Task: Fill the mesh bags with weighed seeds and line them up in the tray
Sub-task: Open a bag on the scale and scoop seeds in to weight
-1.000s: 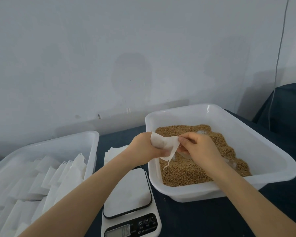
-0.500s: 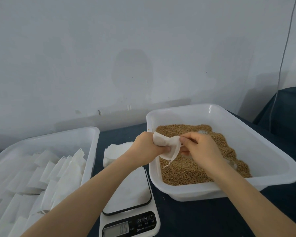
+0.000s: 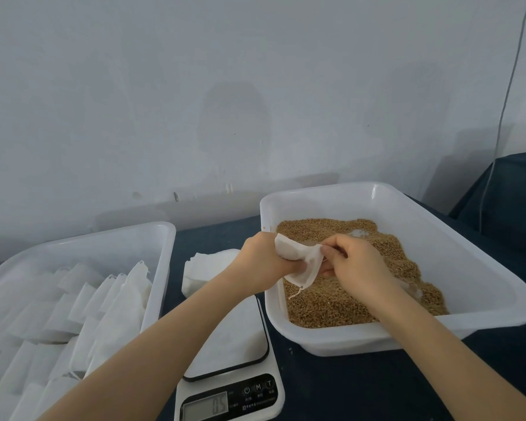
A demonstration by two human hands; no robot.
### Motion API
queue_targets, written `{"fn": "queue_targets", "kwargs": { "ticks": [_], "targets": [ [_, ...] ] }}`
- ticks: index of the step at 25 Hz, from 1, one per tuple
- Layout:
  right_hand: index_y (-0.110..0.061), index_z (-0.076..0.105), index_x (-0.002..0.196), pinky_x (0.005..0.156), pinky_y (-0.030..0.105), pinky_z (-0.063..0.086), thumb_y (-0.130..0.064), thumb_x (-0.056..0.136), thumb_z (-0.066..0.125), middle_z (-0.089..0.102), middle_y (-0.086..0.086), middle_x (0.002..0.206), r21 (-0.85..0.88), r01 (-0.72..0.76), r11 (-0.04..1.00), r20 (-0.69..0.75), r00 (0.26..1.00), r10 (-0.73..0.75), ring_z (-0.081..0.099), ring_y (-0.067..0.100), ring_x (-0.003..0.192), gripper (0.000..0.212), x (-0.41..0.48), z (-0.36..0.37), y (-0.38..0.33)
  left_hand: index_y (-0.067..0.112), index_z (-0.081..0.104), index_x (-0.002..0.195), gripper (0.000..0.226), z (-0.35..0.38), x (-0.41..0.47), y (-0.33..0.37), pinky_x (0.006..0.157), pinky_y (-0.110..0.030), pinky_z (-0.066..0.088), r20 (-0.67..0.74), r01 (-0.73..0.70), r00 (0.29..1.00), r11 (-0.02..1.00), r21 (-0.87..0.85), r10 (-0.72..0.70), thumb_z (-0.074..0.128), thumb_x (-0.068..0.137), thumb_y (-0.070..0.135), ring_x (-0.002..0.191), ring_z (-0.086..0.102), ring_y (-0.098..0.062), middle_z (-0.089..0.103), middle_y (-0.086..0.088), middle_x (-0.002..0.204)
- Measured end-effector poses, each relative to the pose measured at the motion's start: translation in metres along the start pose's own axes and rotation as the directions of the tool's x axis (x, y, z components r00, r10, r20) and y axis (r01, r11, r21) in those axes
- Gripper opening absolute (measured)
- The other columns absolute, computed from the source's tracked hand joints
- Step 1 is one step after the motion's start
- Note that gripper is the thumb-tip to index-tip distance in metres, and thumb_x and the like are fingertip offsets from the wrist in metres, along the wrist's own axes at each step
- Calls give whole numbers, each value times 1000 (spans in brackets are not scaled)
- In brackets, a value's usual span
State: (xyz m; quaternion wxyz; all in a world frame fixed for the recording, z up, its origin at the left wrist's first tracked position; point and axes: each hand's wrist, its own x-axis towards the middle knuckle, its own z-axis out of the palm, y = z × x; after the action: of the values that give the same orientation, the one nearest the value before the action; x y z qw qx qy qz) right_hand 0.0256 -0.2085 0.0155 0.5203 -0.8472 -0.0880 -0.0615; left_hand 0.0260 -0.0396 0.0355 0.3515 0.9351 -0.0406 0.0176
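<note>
- Plain grey wall behind; dark blue surface (image 3: 362, 390) under everything.
- One mesh bag (image 3: 298, 259) up in the air between both hands, right over the near-left corner of the seed tub (image 3: 483, 284).
- Left hand (image 3: 261, 259) curled tight round one end of the bag, bunching it up.
- Right hand (image 3: 356, 262) pinching the other edge with its fingertips — likely pulling the mouth open, though the opening itself is hard to see.
- Long side of the bag lying left to right, tipped down a bit, its string (image 3: 296, 294) dangling just above the seeds (image 3: 331, 308).
- Seeds straight below the right hand, so probably the handier one for scooping; left hand closer to the scale (image 3: 231, 338) and the tray (image 3: 110, 253).
- Counted: two hands, one bag held, one scale, one tub of seeds, one tray, one small pile of empty bags (image 3: 207, 268) — plus white bags (image 3: 119, 299) lined up in the tray, too overlapped to count.
</note>
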Motion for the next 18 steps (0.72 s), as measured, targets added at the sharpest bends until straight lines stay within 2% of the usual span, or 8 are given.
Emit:
{"fn": "queue_targets", "kwargs": {
  "ticks": [3, 7, 12, 14, 15, 18],
  "targets": [
    [-29, 63, 80, 73, 41, 58, -16, 96, 52, 70, -7, 74, 1, -7, 1000, -8, 1000, 7, 69, 11, 67, 22, 1, 1, 2, 14, 68, 93, 21, 3, 0, -2, 40, -12, 37, 24, -6, 1000, 1000, -3, 6, 70, 80, 31, 55, 50, -5, 62, 5, 72],
    [-29, 64, 84, 74, 36, 58, -21, 95, 54, 69, -10, 77, -55, 13, 998, -12, 1000, -14, 67, 7, 72, 17, 2, 0, 2, 17, 68, 92, 26, 3, -1, -1, 37, -9, 34, -14, 5, 1000, 1000, 2, -5, 77, 74, 34, 58, 52, -1, 60, 10, 70],
    [-31, 63, 84, 66, 30, 55, -25, 95, 53, 68, -10, 75, -125, 0, 992, -15, 1000, -2, 68, 15, 74, 16, 1, 0, 2, 17, 69, 91, 14, 1, -5, -1, 49, -20, 44, -5, -12, 1000, 999, -34, 12, 66, 79, 25, 62, 55, -7, 65, 5, 75],
    [-27, 65, 89, 60, 21, 51, -26, 95, 51, 67, -11, 81, -136, 45, 990, -21, 999, -48, 65, 8, 74, 15, 3, 1, 0, 27, 70, 90, 14, -2, -8, 0, 50, -16, 45, -3, -19, 1000, 997, -80, 19, 71, 76, 28, 64, 57, -1, 64, 14, 74],
    [-26, 65, 90, 57, 14, 44, -26, 95, 51, 66, -13, 82, -141, 78, 987, -31, 996, -83, 62, 2, 73, 15, 4, 1, -2, 33, 70, 90, 18, -3, -10, 0, 53, -16, 46, -7, -18, 1000, 993, -116, 17, 75, 73, 31, 69, 59, 1, 65, 17, 77],
    [-26, 65, 88, 54, 8, 38, -26, 94, 52, 65, -15, 79, -113, 164, 980, -49, 984, -170, 59, -3, 68, 14, 7, -2, -11, 41, 68, 93, 26, -11, -15, -5, 63, -20, 51, -33, -11, 999, 973, -232, 3, 79, 69, 43, 78, 63, 1, 67, 18, 87]
  ]
}}
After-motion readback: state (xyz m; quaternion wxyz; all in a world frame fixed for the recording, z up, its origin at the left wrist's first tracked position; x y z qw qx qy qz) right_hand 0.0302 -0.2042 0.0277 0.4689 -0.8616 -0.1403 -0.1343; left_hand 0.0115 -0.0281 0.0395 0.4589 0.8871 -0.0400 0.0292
